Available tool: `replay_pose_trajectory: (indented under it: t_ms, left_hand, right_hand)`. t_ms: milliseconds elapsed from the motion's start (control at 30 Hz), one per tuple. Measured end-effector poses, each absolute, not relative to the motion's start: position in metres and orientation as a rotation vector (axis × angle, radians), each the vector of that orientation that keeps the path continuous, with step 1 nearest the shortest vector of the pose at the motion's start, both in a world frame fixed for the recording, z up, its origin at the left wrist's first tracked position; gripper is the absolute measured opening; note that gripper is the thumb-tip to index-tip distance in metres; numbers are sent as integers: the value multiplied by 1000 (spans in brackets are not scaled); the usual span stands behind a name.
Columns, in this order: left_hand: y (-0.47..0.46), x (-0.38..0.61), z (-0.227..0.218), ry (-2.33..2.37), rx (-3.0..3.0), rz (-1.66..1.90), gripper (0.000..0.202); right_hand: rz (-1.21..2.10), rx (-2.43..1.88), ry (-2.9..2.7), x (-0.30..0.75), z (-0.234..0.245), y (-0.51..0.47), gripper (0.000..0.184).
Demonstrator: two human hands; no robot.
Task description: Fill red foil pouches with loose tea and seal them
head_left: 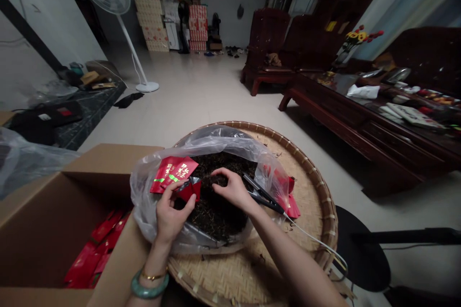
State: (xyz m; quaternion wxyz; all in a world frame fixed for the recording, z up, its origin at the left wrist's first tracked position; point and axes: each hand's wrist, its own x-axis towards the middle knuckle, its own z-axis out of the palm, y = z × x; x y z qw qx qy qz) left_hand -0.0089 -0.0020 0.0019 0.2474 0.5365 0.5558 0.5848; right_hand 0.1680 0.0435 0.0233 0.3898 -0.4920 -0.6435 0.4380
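My left hand pinches a small red packet between thumb and fingers, its silvery mouth gaping toward my right hand. Fingers curled, my right hand holds a small pinch of dark dried tea leaves at its fingertips, just right of the packet. Below both hands lies a heap of loose tea leaves in a wide-open clear plastic bag. Flat red packets with gold lettering rest on the bag's left side. A black clamp-shaped tool with a white cord leans at the right, beside my right wrist.
Under the bag is a round woven bamboo tray, with more red packets at its right. A cardboard box holding red packets stands left. Beyond are a white fan, a dark wooden table and stacked boxes.
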Motion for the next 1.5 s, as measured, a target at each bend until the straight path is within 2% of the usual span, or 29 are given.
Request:
replay_pose_trajectory:
  t_ms: [167,300,500,700,1267,1500]
  left_hand:
    - [-2,-5,-2,1483,1479,1587,34]
    - [-4,0,-3,1446,1546,1545,35]
    - [-5,7,2,1441,1649,1500,34]
    - [-5,8,1,1441,1663,1500,33]
    - [-5,8,-1,1443,1683,1481,32]
    - [-5,8,-2,1460,1695,1461,34]
  right_hand:
    - [1797,-886,-659,174,27,43,40]
    - [1987,-696,-233,176,31,42,31]
    - [2006,-686,-55,172,33,43,23]
    - [1883,-715,-77,169,30,44,15]
    - [1946,-670,-86,170,26,45,27]
    - [1918,-658,-74,171,19,47,22]
